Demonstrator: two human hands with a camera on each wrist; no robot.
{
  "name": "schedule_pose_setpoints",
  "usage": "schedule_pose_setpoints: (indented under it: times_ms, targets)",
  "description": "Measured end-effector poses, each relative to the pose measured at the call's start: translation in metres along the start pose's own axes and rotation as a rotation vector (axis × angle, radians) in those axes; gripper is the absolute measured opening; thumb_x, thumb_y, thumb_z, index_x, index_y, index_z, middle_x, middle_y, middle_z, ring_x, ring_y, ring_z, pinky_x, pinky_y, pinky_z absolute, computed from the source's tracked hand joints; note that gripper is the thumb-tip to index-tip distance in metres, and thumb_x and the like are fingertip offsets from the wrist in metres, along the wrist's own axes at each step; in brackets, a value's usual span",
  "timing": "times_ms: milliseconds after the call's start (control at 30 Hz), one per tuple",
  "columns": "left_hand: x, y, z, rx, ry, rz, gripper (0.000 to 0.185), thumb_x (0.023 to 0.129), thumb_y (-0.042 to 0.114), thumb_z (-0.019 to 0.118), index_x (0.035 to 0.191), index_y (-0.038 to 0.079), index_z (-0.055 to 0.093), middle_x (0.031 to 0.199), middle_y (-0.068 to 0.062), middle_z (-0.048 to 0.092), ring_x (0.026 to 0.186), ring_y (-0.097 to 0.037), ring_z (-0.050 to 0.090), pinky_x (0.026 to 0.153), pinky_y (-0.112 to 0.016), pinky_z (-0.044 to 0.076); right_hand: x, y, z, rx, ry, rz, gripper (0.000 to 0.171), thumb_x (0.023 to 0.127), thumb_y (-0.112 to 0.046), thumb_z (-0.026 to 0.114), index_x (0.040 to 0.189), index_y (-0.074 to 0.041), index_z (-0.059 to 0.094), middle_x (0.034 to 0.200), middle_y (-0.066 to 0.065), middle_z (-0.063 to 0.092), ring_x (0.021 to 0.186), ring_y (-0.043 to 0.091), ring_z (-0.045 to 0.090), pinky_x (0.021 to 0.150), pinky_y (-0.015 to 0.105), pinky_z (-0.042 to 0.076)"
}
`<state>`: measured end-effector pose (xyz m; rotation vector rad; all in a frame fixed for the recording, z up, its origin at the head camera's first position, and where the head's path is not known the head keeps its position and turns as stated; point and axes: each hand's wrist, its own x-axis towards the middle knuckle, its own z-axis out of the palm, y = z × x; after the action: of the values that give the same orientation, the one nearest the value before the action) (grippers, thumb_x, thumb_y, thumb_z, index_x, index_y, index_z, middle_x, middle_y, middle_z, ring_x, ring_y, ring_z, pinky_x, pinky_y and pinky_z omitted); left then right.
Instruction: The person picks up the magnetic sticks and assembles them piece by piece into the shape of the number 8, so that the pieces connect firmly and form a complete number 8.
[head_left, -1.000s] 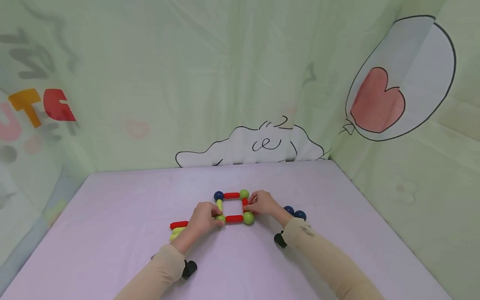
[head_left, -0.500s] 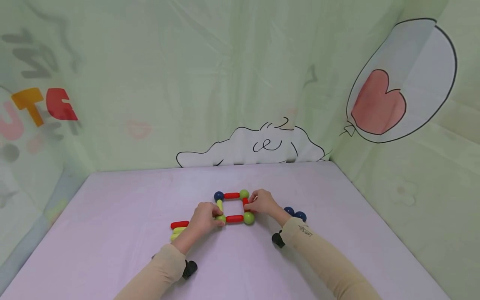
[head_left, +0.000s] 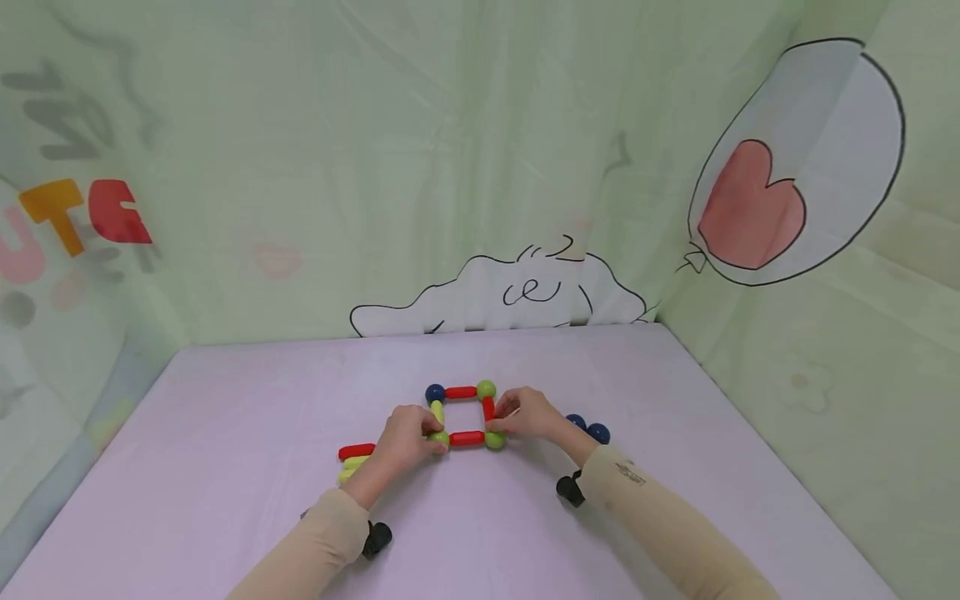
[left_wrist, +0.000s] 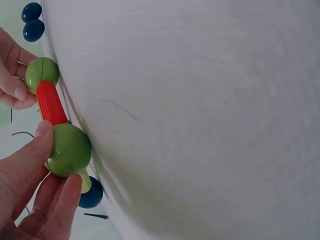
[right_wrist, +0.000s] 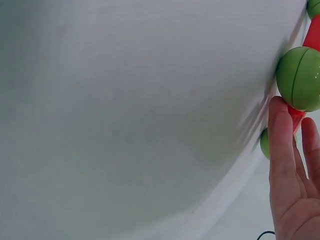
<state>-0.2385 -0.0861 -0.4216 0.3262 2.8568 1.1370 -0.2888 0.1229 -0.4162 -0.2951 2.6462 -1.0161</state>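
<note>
Rods and balls form a square on the table: a blue ball (head_left: 435, 393) far left, a green ball (head_left: 486, 389) far right, and green balls at both near corners. Red rods make the far, right and near sides; a yellow rod (head_left: 437, 411) makes the left. My left hand (head_left: 405, 435) pinches the near-left green ball (left_wrist: 70, 150) between thumb and fingers. At the near-right green ball (right_wrist: 300, 77), my right hand (head_left: 528, 412) has fairly straight fingers, one fingertip touching the ball, beside the right red rod (head_left: 489, 408).
One loose red rod (head_left: 356, 451) and several yellow rods (head_left: 352, 467) lie left of the square, partly behind my left wrist. Two blue balls (head_left: 597, 433) sit to the right, beyond my right forearm. A printed cloth wall (head_left: 300, 167) stands behind the table.
My right hand has loosened from the right red rod and shifted slightly toward the near-right green ball, its forearm moving right. The left hand keeps its pinch on the near-left ball.
</note>
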Motion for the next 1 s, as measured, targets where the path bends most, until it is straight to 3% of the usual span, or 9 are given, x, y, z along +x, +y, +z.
schedule_pose_setpoints:
  times_ms: [267, 733, 1000]
  targets:
    - [0.003, -0.002, 0.002, 0.001, 0.002, -0.008, 0.03, 0.064, 0.017, 0.073, 0.091, 0.005, 0.066, 0.073, 0.002, 0.056, 0.07, -0.014, 0.048, 0.06, -0.022, 0.044, -0.01, 0.0, -0.002, -0.034, -0.025, -0.055, 0.024, 0.064, -0.023, 0.074, 0.077, -0.009, 0.058, 0.075, 0.0, 0.056, 0.067, 0.014, 0.052, 0.057, 0.024, 0.045]
    - [0.022, -0.004, 0.003, 0.034, 0.023, -0.037, 0.031, 0.064, 0.014, 0.073, 0.092, 0.003, 0.066, 0.076, -0.001, 0.058, 0.07, -0.015, 0.049, 0.064, -0.023, 0.046, -0.001, -0.005, 0.002, -0.049, 0.055, 0.033, 0.018, 0.067, -0.022, 0.071, 0.078, -0.011, 0.062, 0.074, 0.001, 0.054, 0.066, 0.016, 0.049, 0.056, 0.023, 0.044]
    - [0.027, -0.007, 0.001, 0.048, 0.037, -0.061, 0.03, 0.064, 0.014, 0.073, 0.092, 0.005, 0.066, 0.076, -0.001, 0.057, 0.072, -0.015, 0.049, 0.065, -0.024, 0.045, 0.005, -0.01, 0.001, -0.052, 0.064, 0.032, 0.016, 0.067, -0.02, 0.071, 0.077, -0.01, 0.064, 0.074, 0.001, 0.055, 0.067, 0.016, 0.049, 0.057, 0.023, 0.044]
